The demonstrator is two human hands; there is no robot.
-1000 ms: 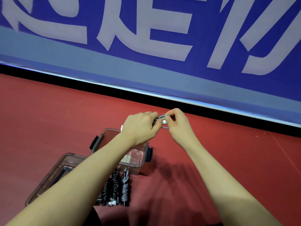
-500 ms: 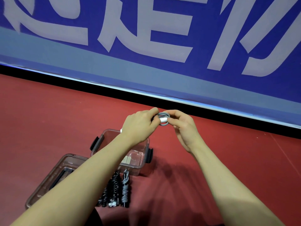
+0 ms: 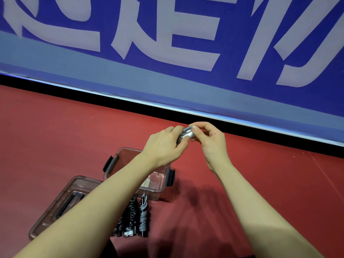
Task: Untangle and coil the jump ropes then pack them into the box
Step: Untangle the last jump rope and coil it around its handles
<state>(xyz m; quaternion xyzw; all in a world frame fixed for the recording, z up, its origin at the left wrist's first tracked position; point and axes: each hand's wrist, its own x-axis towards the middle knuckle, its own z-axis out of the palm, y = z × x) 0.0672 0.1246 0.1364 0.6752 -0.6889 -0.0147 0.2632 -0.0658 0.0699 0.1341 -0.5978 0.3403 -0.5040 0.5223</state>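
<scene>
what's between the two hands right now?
A small grey coiled rope, pinched from both sides by the left hand and right hand, held above the red floor. Head view shows it.

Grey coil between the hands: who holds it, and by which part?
Both hands hold the grey coil: left hand grips its near side, right hand pinches its top edge.

Clear glossy plastic box (image 3: 157,185) and lid (image 3: 55,205) on matt red floor (image 3: 55,127).
</scene>
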